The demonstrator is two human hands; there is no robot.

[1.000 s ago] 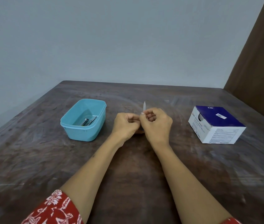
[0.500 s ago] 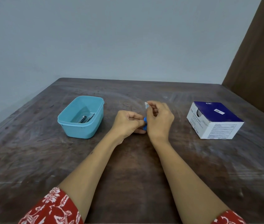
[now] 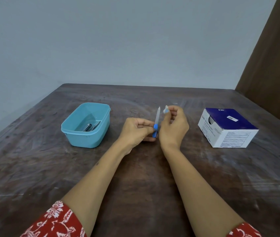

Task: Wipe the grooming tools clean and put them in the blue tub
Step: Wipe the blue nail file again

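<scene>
Blue-handled metal nail file [image 3: 156,123] pinched upright in left hand [image 3: 135,130] above dark wooden table [image 3: 135,177]; small white wipe [image 3: 166,109] nipped in right hand [image 3: 173,129] just beside blade. Best wiped handle-to-tip, then laid in light blue plastic tub [image 3: 86,125].

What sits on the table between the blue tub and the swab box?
In the head view, between the blue tub and swab box: the left hand holding a nail file, the right hand pinching a wipe.

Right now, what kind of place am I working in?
Probably a plain room at home, not a salon: a worn dark wooden table against a bare pale wall, with only a blue tub and a box of swabs set out.
</scene>
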